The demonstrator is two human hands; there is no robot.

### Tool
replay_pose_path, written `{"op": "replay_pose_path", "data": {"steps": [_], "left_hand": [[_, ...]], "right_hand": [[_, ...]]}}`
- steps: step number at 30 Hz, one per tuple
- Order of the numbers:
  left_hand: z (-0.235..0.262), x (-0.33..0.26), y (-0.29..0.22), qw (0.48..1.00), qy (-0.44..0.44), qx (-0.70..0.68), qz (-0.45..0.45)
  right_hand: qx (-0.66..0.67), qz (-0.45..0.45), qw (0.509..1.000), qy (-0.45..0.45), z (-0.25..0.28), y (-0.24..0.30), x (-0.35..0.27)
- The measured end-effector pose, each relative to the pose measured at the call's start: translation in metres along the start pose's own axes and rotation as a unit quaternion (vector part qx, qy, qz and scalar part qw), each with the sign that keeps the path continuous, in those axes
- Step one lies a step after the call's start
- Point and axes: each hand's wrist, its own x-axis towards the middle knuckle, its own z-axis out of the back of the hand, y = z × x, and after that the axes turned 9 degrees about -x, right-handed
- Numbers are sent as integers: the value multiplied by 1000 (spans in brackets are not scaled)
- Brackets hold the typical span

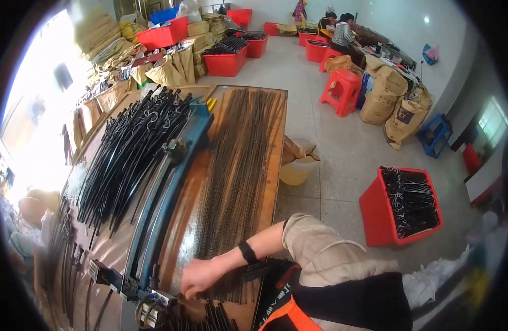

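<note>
Many thin, ribbed dark rods lie on the brown wooden desk, seemingly left to do; the glossy black hooked rods heaped past the blue metal rail look finished. The right hand is curled, any grip hidden; the left hand is out of view.

My surface is brown wood with a glossy sheen; the long dark strips on it look rough and ribbed. I see smooth black rods shining, a blue-painted metal rail, a smooth red plastic bin, and my sleeve of matt beige cloth.
</note>
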Motion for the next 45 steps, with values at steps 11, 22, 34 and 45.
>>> {"op": "replay_pose_path", "data": {"steps": [11, 22, 34, 45], "left_hand": [[-10, -4, 2, 999, -12, -50, -6], [-8, -11, 9, 995, -2, -100, 4], [-14, 4, -12, 997, -17, -70, -25], [-4, 24, -70, 993, 2, -105, -44]], "right_hand": [[42, -49, 997, 34, 4, 3, 13], [107, -155, 976, 113, 22, 20, 20], [73, -134, 987, 44, 10, 12, 6], [169, -138, 976, -8, 8, 12, -21]]}}
